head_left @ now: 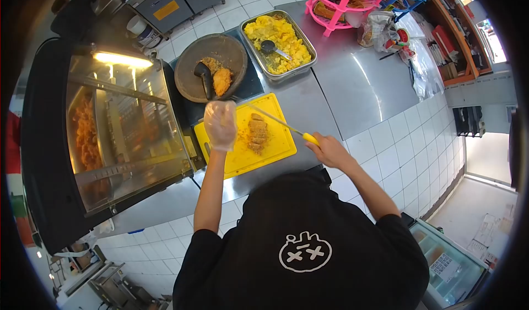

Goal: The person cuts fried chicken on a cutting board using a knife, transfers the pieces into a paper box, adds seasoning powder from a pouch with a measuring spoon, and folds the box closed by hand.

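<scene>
My right hand (330,151) grips a knife (311,138) by its yellow handle, the long thin blade slanting up and left over a yellow cutting board (281,109). On the board lies a piece of fried meat (257,132), cut into several slices, with crumbs around it. My left hand (220,125), in a clear plastic glove, hovers over the board's upper left, near the rim of a round stone mortar (184,73); its fingertips are hidden. Inside the mortar are a black pestle (204,78), a golden fried piece (222,82) and brownish crumbs.
Behind the board, a metal tray (315,56) holds yellow food and a spoon (275,49). A lit glass display case (127,128) stands left. A pink rack (347,7) and plastic bags (377,29) sit on the steel counter (358,89). Another person (77,15) is at far left.
</scene>
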`<state>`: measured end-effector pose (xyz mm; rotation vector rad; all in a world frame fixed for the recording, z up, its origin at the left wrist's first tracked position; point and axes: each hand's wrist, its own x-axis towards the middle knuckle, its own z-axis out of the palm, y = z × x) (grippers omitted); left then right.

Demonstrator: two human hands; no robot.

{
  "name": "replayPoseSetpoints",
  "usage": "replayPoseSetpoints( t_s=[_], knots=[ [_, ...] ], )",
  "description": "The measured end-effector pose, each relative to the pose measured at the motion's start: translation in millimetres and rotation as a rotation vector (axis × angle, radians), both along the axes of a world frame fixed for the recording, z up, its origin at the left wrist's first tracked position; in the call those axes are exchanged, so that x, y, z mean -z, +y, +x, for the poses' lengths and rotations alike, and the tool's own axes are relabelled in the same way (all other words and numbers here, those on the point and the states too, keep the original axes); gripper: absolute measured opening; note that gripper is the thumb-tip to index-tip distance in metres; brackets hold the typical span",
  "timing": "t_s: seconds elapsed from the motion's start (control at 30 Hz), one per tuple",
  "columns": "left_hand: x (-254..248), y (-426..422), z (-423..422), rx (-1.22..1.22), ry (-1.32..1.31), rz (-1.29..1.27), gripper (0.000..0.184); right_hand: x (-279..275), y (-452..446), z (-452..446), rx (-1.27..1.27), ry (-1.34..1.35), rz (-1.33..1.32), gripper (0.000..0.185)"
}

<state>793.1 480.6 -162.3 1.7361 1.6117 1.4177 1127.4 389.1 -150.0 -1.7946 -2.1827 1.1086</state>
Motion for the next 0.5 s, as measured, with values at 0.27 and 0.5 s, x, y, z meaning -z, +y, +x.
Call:
replayPoseSetpoints(
  t_s=[0.27, 0.5],
  knots=[
    [75, -42, 22, 0.684, 0.916, -0.098, 0.07, 73, -72, -11, 0.573, 0.386, -0.272, 0.043],
    [127, -38, 31, 0.577, 0.838, -0.138, 0.065, 92, -76, -39, 0.502, 0.38, -0.232, 0.045]
  ],
)
